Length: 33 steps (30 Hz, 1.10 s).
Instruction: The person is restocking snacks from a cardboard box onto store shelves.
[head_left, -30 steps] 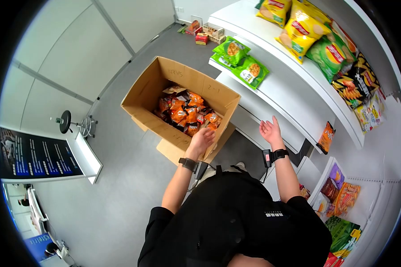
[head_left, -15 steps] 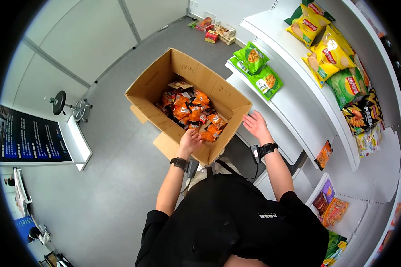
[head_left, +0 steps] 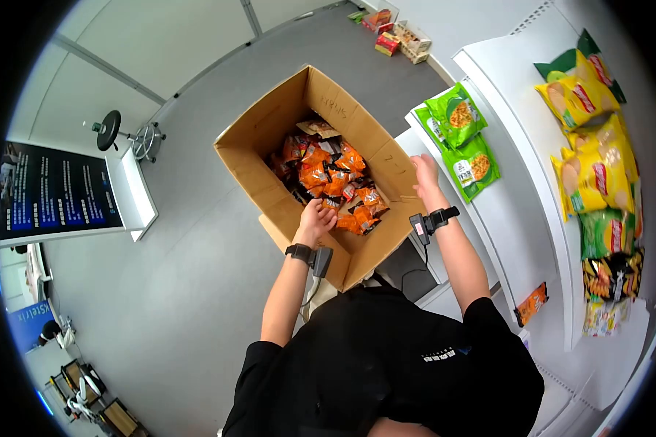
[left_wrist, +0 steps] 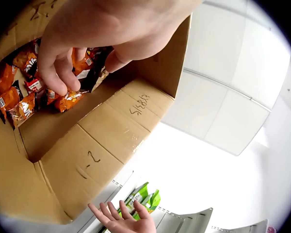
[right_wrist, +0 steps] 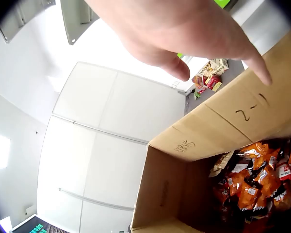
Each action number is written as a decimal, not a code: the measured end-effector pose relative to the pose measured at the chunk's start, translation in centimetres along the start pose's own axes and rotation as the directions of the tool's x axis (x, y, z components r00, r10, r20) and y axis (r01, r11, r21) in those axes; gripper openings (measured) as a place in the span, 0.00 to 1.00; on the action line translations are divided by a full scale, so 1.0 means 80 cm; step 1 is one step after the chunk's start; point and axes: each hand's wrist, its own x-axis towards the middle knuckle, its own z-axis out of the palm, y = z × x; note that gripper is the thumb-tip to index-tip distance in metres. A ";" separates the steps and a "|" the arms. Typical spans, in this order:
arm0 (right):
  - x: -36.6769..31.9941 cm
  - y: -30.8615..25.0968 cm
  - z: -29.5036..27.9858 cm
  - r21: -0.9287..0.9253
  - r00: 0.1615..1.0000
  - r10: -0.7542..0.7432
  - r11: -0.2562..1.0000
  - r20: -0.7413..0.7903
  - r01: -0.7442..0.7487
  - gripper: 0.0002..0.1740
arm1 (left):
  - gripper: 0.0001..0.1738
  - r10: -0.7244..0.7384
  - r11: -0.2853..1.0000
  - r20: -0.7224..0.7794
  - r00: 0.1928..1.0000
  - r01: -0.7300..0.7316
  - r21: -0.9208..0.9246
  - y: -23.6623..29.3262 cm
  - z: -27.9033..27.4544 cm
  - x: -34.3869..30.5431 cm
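Orange snack packets (head_left: 328, 171) filled an open cardboard box (head_left: 259, 131), with a person's two hands at it.

Well to the left of the left hand stood a dark signboard (head_left: 51, 197) and a round black stool (head_left: 108, 127). The left hand (head_left: 315, 218) reached down into the near side of the box, its fingers (left_wrist: 56, 80) bent onto the packets and touching them; whether they pinched one could not be told. The heap of packets lay just ahead of that hand, between the two hands. The right hand (head_left: 424, 173) hovered at the box's right wall, fingers straight and spread, holding nothing. Just right of it lay green snack bags (head_left: 463, 135) on a white shelf (head_left: 514, 211). Farther right lay yellow bags (head_left: 598, 175).
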 end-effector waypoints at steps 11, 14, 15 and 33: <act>0.106 0.038 0.064 -0.639 0.983 -0.155 0.747 0.100 0.182 0.25 | 0.36 -0.040 0.989 -0.265 0.963 0.000 -0.146 0.001 0.034 0.092; 0.113 0.050 0.062 -0.738 0.974 -0.201 0.641 0.108 0.214 0.20 | 0.37 -0.064 0.986 -0.280 0.958 0.018 -0.164 -0.004 0.019 0.115; 0.117 0.048 0.059 -0.724 0.972 -0.189 0.650 0.142 0.232 0.19 | 0.37 -0.070 0.989 -0.284 0.956 0.028 -0.148 -0.006 0.014 0.127; 0.109 0.031 0.053 -0.722 0.960 -0.097 0.640 0.261 0.261 0.19 | 0.18 -0.055 0.998 -0.415 0.908 0.058 -0.005 -0.010 -0.015 0.405</act>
